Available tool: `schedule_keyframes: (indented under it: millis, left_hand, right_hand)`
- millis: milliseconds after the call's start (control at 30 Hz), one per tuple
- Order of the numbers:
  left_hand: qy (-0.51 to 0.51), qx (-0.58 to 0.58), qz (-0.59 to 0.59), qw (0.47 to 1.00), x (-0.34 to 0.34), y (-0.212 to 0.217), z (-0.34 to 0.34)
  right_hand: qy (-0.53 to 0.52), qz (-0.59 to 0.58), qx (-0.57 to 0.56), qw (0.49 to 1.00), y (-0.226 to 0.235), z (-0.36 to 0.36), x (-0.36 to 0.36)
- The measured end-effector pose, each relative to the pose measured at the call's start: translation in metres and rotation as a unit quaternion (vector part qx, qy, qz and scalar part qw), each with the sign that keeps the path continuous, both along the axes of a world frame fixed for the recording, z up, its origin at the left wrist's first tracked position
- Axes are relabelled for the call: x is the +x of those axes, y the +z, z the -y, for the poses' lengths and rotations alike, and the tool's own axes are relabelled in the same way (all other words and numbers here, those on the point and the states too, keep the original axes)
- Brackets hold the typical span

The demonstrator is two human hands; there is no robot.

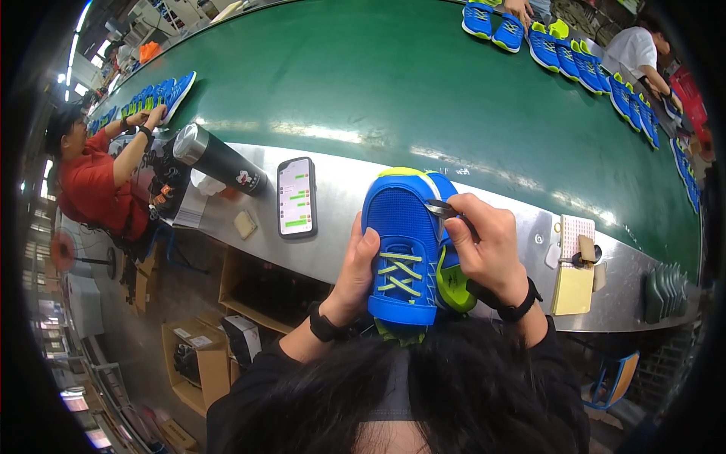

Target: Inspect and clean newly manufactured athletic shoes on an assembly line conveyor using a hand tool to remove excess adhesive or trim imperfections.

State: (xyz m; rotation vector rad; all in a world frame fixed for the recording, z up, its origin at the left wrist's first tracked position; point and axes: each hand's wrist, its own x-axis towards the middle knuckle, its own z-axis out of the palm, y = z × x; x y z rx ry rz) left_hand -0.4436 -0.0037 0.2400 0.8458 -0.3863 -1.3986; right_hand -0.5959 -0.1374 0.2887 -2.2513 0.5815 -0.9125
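Note:
A blue sneaker (397,208) with yellow-green laces is upright in front of me, its toe pointing away. My left hand (354,272) is closed around its left side, thumb along the upper. My right hand (488,242) pinches a small dark metal tool (439,208), whose rounded end touches the right edge of the toe; its exact kind is not clear. Beside and partly behind this shoe is a second blue sneaker (455,286) with a lime-green inside, mostly hidden by the first shoe and my right hand.
A green belt (325,83) runs beyond the metal table edge (333,250). On the left are a phone (296,198) and a black tumbler (223,163); on the right, a yellow notepad (572,291). Several blue sneakers (586,69) line the belt. Co-workers are at both sides.

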Motion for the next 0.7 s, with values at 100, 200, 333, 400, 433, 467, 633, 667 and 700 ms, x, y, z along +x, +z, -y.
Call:
schedule_keyframes:
  millis: [100,200,333,400,433,467,633,667,700]
  left_hand:
    - [-0.003,0.004,-0.007,1.0,0.0,-0.002,-0.001]
    - [-0.008,-0.002,-0.015,1.0,0.0,-0.001,-0.001]
    - [-0.003,0.027,0.061,0.998,0.0,0.003,0.0]
    - [-0.001,0.027,0.064,0.998,0.0,0.003,0.0]
    - [-0.011,0.007,0.033,0.999,0.001,0.002,0.0]
    - [-0.021,-0.012,0.002,1.0,0.001,0.002,-0.001]
    - [-0.027,-0.006,0.006,1.0,0.004,0.003,0.0]
    - [-0.027,-0.005,0.009,1.0,0.005,0.003,0.0]
    - [-0.027,-0.005,0.01,1.0,0.005,0.003,0.0]
  right_hand:
    - [0.003,0.0,-0.013,1.0,0.0,0.001,0.0]
    - [0.014,-0.006,-0.041,0.999,0.003,0.007,-0.001]
    - [0.055,-0.034,-0.082,0.995,0.01,0.019,-0.002]
    - [0.066,-0.038,-0.087,0.993,0.012,0.025,-0.004]
    - [0.078,-0.04,-0.092,0.992,0.013,0.027,-0.005]
    - [0.079,-0.038,-0.091,0.992,0.014,0.028,-0.006]
    - [0.082,-0.05,-0.084,0.992,0.016,0.029,-0.003]
    - [0.082,-0.05,-0.083,0.992,0.016,0.029,-0.003]
    - [0.08,-0.047,-0.083,0.992,0.015,0.028,-0.002]
